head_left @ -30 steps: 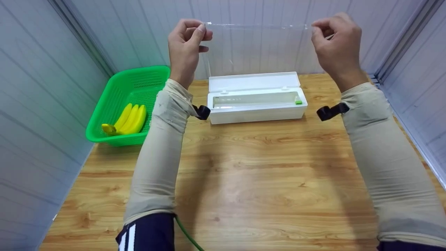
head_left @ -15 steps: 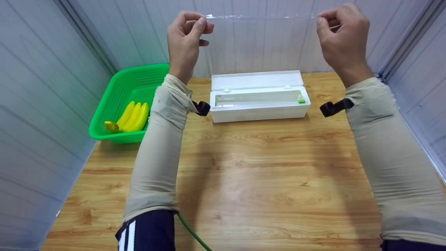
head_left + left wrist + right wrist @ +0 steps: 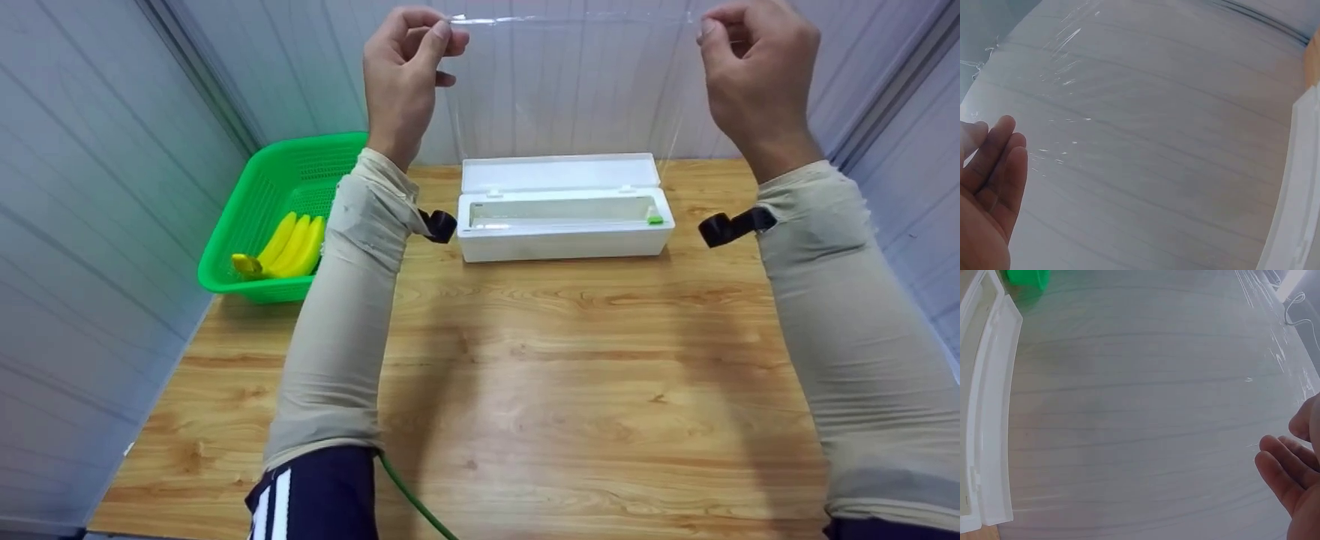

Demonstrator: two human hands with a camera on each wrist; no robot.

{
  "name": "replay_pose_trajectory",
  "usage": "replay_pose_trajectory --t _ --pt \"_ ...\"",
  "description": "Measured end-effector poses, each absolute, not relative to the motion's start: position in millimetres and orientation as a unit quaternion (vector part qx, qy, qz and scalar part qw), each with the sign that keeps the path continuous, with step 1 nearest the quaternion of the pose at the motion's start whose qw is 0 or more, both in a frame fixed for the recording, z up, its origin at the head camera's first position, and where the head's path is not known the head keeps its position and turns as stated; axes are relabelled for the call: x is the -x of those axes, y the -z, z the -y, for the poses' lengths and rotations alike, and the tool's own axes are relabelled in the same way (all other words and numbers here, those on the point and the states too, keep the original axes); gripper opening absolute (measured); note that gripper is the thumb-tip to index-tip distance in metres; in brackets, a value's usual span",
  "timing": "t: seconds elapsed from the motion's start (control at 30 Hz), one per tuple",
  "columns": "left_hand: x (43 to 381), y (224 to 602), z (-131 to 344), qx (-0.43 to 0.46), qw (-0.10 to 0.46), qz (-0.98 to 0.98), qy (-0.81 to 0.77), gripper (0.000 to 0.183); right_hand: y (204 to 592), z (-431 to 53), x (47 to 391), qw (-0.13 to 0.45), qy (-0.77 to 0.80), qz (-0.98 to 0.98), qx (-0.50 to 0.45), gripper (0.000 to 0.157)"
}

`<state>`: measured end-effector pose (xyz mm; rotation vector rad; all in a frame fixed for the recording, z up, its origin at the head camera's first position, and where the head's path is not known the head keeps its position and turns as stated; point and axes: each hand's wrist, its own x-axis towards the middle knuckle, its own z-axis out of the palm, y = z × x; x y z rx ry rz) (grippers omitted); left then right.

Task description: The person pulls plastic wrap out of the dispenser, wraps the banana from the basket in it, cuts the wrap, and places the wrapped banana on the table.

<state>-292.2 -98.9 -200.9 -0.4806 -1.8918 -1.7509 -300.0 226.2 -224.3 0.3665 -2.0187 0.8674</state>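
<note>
Head view, clear film (image 3: pixel 570 20), sleeve (image 3: pixel 337 315) overlapping basket (image 3: pixel 241 199), bananas (image 3: pixel 294 246) inside

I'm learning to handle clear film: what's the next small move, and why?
Probably lower the film, held taut, toward the white box: the left hand and right hand pinch the film's top edge high up, the film seems to hang down to the box, and the green tab sits untouched at the box's right end.
</note>
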Motion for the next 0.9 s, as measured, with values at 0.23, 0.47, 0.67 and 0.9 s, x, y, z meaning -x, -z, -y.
replay_pose_trajectory --t 0.23,0.47,0.67,0.9 --pt "289.8 197.1 96.4 0.165 0.281 0.704 0.631 0.011 221.1 -230.6 302.4 0.461 -0.341 0.796 -0.192 0.030" --pt "291.8 191.4 93.9 0.157 0.295 0.712 0.617 0.022 211.8 -233.2 297.7 0.458 -0.354 0.794 -0.186 0.029" --pt "291.5 185.0 89.1 0.163 0.287 0.706 0.626 0.020 205.5 -237.2 296.2 0.467 -0.361 0.788 -0.173 0.026" --pt "287.3 178.9 86.5 0.167 0.286 0.691 0.642 0.016 196.3 -236.4 292.6 0.476 -0.382 0.775 -0.161 0.022"
